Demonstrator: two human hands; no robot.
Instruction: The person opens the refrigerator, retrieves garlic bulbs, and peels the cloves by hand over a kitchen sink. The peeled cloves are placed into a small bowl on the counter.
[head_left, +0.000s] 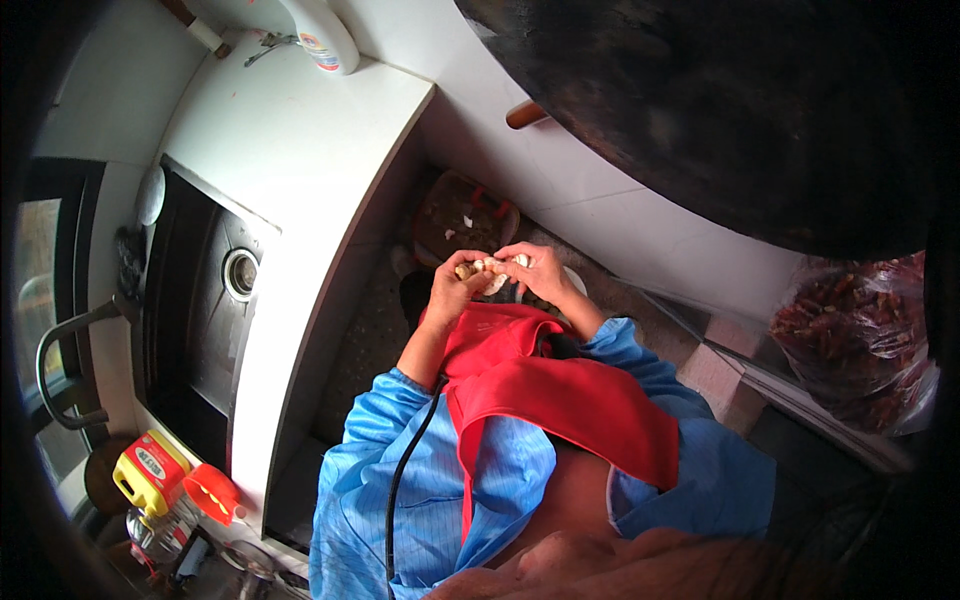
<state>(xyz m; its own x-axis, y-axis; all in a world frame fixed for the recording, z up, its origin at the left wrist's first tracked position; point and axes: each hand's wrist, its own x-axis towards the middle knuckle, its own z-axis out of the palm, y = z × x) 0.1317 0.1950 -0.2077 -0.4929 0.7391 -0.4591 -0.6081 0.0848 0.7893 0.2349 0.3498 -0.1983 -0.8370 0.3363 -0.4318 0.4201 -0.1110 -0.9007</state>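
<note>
My left hand (448, 286) and my right hand (544, 273) meet above the red apron (495, 326) on my lap. Between the fingers of both is a cluster of pale, knobbly pieces (489, 264) that look like garlic cloves. A browner piece shows at the left fingertips, and a whiter one at the right. Beyond my hands, low down, sits a shallow basin (442, 225) holding white scraps (468, 222) and dark matter. The rim of a white container (576, 280) peeks out behind my right hand, which hides most of it.
At left, a white counter (300, 142) holds a dark sink (206, 360), a faucet (45, 360), a yellow jug (154, 469) and a red plastic basket (212, 493). A white bottle (322, 37) stands farther back. Upper right looms a large black round pan (712, 97), above a bag of dried chillies (847, 337).
</note>
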